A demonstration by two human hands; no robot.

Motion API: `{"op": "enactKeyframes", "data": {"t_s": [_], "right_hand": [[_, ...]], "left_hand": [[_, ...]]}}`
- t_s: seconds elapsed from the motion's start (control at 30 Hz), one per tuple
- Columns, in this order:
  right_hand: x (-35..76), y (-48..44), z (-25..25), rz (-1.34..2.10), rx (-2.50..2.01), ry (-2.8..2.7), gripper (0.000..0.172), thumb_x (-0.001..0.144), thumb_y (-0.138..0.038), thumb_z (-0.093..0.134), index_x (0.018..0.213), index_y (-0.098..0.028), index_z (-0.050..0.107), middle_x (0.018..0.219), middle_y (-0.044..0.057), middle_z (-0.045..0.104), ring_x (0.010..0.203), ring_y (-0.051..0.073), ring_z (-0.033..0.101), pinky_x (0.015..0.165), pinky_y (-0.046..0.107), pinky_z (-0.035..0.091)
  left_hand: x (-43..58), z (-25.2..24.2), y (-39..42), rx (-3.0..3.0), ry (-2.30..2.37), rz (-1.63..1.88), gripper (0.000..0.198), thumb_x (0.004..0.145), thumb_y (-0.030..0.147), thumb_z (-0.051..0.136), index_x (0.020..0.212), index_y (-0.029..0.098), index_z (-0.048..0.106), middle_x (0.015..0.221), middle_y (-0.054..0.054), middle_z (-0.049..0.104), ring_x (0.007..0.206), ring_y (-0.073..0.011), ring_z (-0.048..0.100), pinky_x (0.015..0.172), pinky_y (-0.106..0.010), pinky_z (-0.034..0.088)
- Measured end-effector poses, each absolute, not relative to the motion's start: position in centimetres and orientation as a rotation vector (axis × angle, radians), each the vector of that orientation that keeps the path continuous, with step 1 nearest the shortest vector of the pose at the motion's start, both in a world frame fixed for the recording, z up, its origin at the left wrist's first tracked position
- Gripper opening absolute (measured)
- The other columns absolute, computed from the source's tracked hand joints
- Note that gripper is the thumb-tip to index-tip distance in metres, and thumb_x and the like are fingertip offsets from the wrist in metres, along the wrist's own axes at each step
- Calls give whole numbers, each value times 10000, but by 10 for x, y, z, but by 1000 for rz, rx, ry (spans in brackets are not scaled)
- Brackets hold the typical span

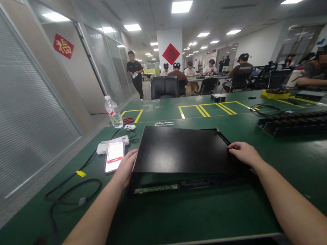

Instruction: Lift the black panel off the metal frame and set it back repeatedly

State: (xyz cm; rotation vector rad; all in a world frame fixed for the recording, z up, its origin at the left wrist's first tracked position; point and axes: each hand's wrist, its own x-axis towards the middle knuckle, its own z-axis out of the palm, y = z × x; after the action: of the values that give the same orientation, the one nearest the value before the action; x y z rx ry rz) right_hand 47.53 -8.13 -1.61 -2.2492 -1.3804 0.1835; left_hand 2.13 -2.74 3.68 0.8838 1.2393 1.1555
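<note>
A glossy black screen panel [176,149] is tilted over a black frame [213,181] on the green table. My left hand [127,167] is closed on the panel's left edge, its fingers partly hidden beneath. My right hand [244,154] pinches at the right edge, where the panel and the frame's side lie close together. Along the near side of the frame a strip of green circuit board [156,189] shows. Most of the frame's inside is covered by the panel.
Left of the panel are a lit phone [115,156], a white power strip [99,148], black cables [70,191] and a water bottle [113,112]. Calipers [163,123] lie beyond. Dark slotted racks [305,122] stand at right. A person [325,69] sits at far right.
</note>
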Motion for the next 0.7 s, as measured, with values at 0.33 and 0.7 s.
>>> {"op": "enactKeyframes", "data": {"t_s": [0.33,0.7], "right_hand": [[476,-81,-18,139,-2236,-1401,237,767,-308,644,928,-250,809,1016,67,758,907,240,691,725,297,493],[473,-82,-14,176,-2258,-1401,240,786,-299,638,950,-247,806,1019,69,758,941,243,692,747,294,490]], "left_hand": [[19,32,-26,944,1179,1148,306,755,268,796,1040,179,732,901,-65,781,831,-246,745,640,-260,551],[18,32,-26,994,1181,1160,202,760,259,760,938,164,754,976,-75,785,922,-246,732,685,-249,545]]}}
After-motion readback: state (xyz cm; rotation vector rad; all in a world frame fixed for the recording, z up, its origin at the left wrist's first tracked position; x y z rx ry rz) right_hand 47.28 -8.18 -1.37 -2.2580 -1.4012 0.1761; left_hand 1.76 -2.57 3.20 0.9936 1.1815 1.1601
